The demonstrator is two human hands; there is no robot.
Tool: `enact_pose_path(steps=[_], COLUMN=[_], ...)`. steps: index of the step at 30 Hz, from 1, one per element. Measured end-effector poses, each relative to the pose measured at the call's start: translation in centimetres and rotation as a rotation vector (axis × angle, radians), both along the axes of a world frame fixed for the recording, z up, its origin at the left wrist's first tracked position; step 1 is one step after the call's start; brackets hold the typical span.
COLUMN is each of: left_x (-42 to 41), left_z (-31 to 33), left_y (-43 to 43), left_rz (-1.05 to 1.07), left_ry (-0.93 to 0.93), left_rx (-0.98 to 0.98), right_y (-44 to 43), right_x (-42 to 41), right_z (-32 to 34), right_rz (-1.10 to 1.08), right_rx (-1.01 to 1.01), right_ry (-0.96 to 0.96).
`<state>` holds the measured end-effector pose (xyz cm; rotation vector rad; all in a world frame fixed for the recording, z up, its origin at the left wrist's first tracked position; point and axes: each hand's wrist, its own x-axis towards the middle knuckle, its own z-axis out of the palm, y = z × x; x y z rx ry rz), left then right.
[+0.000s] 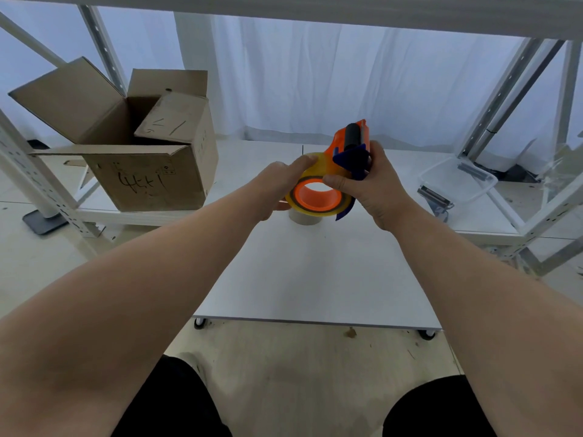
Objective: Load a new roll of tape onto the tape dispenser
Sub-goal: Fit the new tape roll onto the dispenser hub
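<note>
I hold an orange and blue tape dispenser above the low white table. A roll of clear yellowish tape sits around the dispenser's orange hub. My right hand grips the dispenser body, with the thumb on the roll's rim. My left hand wraps the roll's left side, fingers lying over its top. The black roller stands at the dispenser's upper end. Under the roll, a pale empty tape core rests on the table, partly hidden.
An open cardboard box stands at the left on a low shelf. A clear plastic tray with small metal parts lies at the right. White metal shelving posts flank both sides. My knees show at the bottom.
</note>
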<state>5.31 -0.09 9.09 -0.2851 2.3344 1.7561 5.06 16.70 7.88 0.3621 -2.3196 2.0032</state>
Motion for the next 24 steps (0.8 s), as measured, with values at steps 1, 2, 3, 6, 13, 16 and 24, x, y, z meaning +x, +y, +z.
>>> enact_pose_path(steps=[1, 2, 3, 6, 13, 16, 24], left_x=[0.0, 0.0, 0.1, 0.2, 0.0, 0.3, 0.7], left_z=[0.0, 0.1, 0.0, 0.0, 0.5, 0.3, 0.2], left_y=[0.0, 0.0, -0.1, -0.7, -0.6, -0.5, -1.9], left_rz=[-0.002, -0.006, -0.010, 0.002, 0.000, -0.072, -0.041], left_ry=[-0.006, -0.012, -0.017, -0.019, 0.013, -0.059, -0.035], left_rx=[-0.031, -0.046, -0.038, 0.078, -0.042, -0.111, 0.318], right_y=[-0.2, -0.3, -0.3, 0.2, -0.4, -0.8, -0.1], right_x=[0.0, 0.1, 0.1, 0.0, 0.2, 0.3, -0.4], right_z=[0.0, 0.0, -0.1, -0.2, 0.0, 0.1, 0.3], right_rz=[0.006, 0.010, 0.012, 0.005, -0.025, 0.007, 0.075], right_rx=[0.017, 0.033, 0.039, -0.003, 0.004, 0.052, -0.242], right_ry=[0.009, 0.016, 0.019, 0.003, -0.006, 0.009, -0.087])
